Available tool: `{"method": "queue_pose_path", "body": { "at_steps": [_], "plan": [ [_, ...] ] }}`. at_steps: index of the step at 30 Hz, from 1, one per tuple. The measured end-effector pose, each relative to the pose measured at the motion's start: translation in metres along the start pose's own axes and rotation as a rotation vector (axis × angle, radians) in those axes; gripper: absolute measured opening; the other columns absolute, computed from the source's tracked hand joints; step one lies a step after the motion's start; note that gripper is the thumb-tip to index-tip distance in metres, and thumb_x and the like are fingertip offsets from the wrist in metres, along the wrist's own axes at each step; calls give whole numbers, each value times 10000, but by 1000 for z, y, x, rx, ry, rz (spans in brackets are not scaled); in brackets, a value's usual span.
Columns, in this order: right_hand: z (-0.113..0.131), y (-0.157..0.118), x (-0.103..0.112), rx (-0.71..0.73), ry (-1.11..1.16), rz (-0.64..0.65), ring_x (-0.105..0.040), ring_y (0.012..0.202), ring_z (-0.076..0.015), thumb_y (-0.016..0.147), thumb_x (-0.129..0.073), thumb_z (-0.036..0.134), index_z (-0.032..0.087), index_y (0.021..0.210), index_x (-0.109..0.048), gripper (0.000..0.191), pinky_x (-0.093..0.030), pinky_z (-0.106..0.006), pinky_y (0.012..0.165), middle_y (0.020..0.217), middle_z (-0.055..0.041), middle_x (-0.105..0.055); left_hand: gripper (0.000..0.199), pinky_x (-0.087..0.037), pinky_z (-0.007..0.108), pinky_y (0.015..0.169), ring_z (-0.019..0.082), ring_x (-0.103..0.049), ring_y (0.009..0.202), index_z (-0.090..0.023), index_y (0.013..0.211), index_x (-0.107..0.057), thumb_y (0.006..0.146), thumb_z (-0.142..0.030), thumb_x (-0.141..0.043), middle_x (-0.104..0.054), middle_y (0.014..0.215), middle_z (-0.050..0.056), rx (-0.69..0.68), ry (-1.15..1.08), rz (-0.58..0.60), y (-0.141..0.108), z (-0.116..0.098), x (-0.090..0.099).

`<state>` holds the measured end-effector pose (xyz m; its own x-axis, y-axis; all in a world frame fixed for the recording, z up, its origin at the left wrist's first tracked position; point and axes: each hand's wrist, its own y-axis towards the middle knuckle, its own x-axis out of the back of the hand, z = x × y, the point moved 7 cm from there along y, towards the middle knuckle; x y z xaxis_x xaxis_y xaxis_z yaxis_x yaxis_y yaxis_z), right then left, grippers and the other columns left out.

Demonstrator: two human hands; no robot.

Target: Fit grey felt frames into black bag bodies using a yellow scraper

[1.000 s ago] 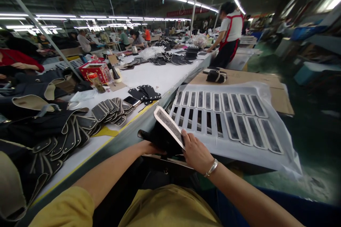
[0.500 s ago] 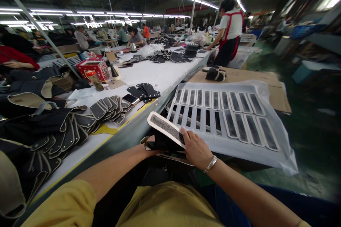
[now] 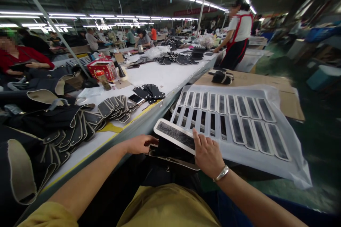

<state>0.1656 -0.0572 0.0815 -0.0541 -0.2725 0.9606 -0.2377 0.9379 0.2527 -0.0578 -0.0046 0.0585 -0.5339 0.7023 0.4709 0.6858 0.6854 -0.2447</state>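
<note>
A long panel with rounded ends, dark grey in the middle with a pale border (image 3: 174,134), lies tilted over an open black bag (image 3: 170,150) at my lap. My right hand (image 3: 209,152), with a silver bracelet on its wrist, grips the panel's right end, thumb hidden beneath. At the bag's left edge, my left hand (image 3: 141,144) has its fingers curled round the black material; part of the fingertips is lost in the dark. Similar panels (image 3: 278,142) lie in two rows on a white sheet (image 3: 290,173) to the right, with dark slots between strips of the sheet.
On the white table (image 3: 149,76) at left lie black bags (image 3: 16,110), fanned black flaps (image 3: 77,131), a phone (image 3: 136,99), a jar (image 3: 103,79) and a red box (image 3: 102,68). Cardboard (image 3: 255,79) lies beyond the sheet. A co-worker (image 3: 237,39) stands behind it.
My left hand has come out from behind the black material to the bag's left edge. The panel and my right hand have shifted slightly right and down in view as the camera turned.
</note>
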Motion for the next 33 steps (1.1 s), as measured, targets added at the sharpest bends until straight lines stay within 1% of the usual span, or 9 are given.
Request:
{"method": "queue_pose_path", "body": {
  "at_steps": [3, 7, 11, 13, 17, 21, 26, 29, 33],
  "plan": [
    [7, 6, -1, -22, -39, -26, -455, 823, -276, 779, -398, 100, 80, 1423, -216, 669, -366, -426, 703, 1014, -153, -526, 438, -449, 311, 889, 199, -591, 1014, -161, 1176, -559, 740, -185, -533, -636, 1127, 59, -16, -111, -17, -9, 5, 1],
    [8, 11, -2, -60, -71, -25, -458, 813, -278, 785, -381, 101, 84, 1416, -243, 646, -364, -429, 685, 1013, -160, -524, 469, -454, 297, 850, 213, -585, 1017, -151, 1195, -539, 779, -366, -571, -619, 1154, 88, 14, 7, -172, -6, 13, 4],
    [6, 10, -2, -85, -48, 0, -468, 826, -281, 760, -429, 126, 84, 1410, -249, 675, -371, -429, 694, 1032, -165, -530, 225, -442, 275, 697, 197, -609, 757, -173, 854, -664, 756, -366, -602, -670, 787, 37, 30, 464, -211, 10, 12, 1],
    [5, 8, -1, -91, 0, 22, -474, 858, -289, 734, -496, 180, 83, 1409, -242, 728, -377, -430, 721, 1085, -165, -522, 156, -429, 281, 678, 199, -597, 708, -172, 701, -656, 754, -306, -596, -645, 685, 40, 47, 576, -215, 20, 14, -1],
    [2, 0, 3, -62, 110, 18, -466, 993, -301, 687, -587, 243, 116, 1412, -214, 824, -371, -432, 837, 1235, -155, -467, 91, -432, 330, 755, 261, -593, 837, -169, 646, -669, 698, -241, -649, -665, 760, 87, 15, 603, -193, 29, 15, -6],
    [1, -11, 5, -8, 138, -38, -417, 1132, -297, 670, -582, 178, 168, 1416, -181, 846, -346, -421, 919, 1420, -147, -275, 114, -424, 381, 811, 310, -560, 952, -162, 772, -703, 680, -203, -650, -668, 889, 126, 30, 621, -248, 27, 14, -9],
    [1, -13, 3, -11, 161, -72, -463, 1049, -288, 678, -543, 154, 152, 1404, -193, 805, -358, -419, 897, 1235, -135, -470, 163, -439, 389, 758, 298, -593, 866, -115, 803, -703, 750, -139, -551, -673, 863, 155, 58, 607, -313, 31, 17, -13],
    [2, -11, 3, -23, 154, -94, -465, 1016, -284, 681, -539, 158, 140, 1398, -209, 789, -354, -413, 883, 1189, -128, -497, 145, -444, 389, 755, 292, -604, 840, -129, 769, -707, 749, -151, -565, -678, 861, 149, 32, 580, -302, 30, 21, -15],
    [6, -11, 6, -17, 125, -109, -456, 1005, -281, 669, -546, 152, 124, 1383, -249, 773, -341, -408, 880, 1168, -126, -500, 85, -447, 358, 774, 273, -606, 842, -163, 728, -704, 666, -152, -647, -689, 795, 101, 20, 514, -254, 28, 29, -12]
  ]
}}
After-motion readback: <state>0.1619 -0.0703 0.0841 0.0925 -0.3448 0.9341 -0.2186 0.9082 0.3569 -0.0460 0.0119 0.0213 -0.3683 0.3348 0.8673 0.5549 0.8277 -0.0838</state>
